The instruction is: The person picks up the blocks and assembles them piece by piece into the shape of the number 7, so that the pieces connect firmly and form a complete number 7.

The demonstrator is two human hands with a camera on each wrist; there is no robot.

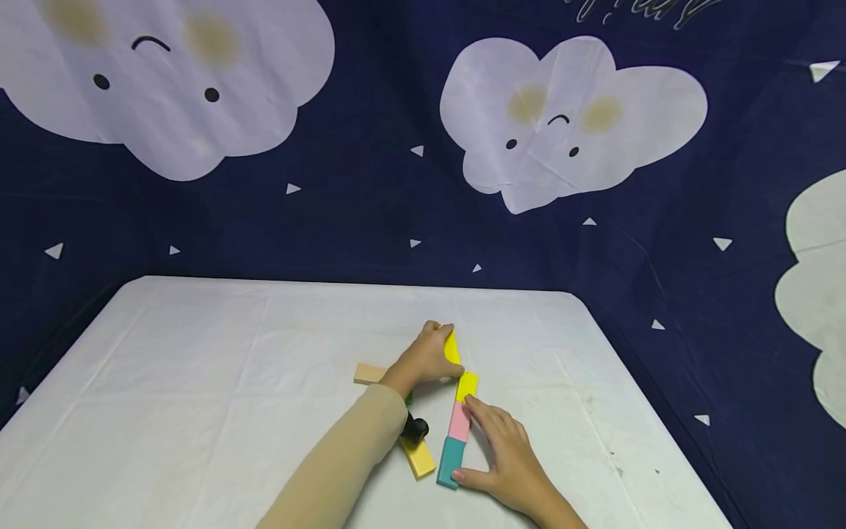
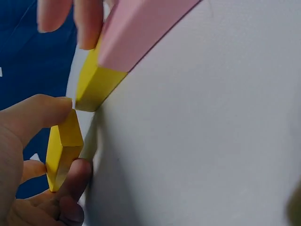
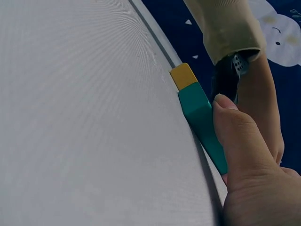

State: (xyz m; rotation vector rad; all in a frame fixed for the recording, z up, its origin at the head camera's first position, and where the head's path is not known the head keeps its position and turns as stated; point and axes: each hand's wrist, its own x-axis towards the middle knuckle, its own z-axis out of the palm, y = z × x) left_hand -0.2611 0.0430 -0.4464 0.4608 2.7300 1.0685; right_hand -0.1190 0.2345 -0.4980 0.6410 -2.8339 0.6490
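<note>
My left hand [image 1: 423, 360] pinches a bright yellow block [image 1: 452, 348] between thumb and fingers, at the far end of a row of blocks. In the left wrist view this block [image 2: 69, 134] is tilted, close to the row's end. The row runs toward me: a yellow block [image 1: 467, 386], a pink block [image 1: 459, 422] and a teal block [image 1: 451, 463]. Along its right side lies my right hand [image 1: 512, 455], fingers extended. Its thumb touches the teal block's near end, and the index fingertip is where pink meets yellow.
Left of the row lie a pale yellow block [image 1: 419, 460], a light wooden block [image 1: 369, 373] and a green block [image 1: 409, 399] mostly hidden by the left arm. A black device [image 1: 415, 428] sits at the left wrist. The white-covered table [image 1: 198, 382] meets a dark blue cloud-print backdrop [image 1: 370, 220].
</note>
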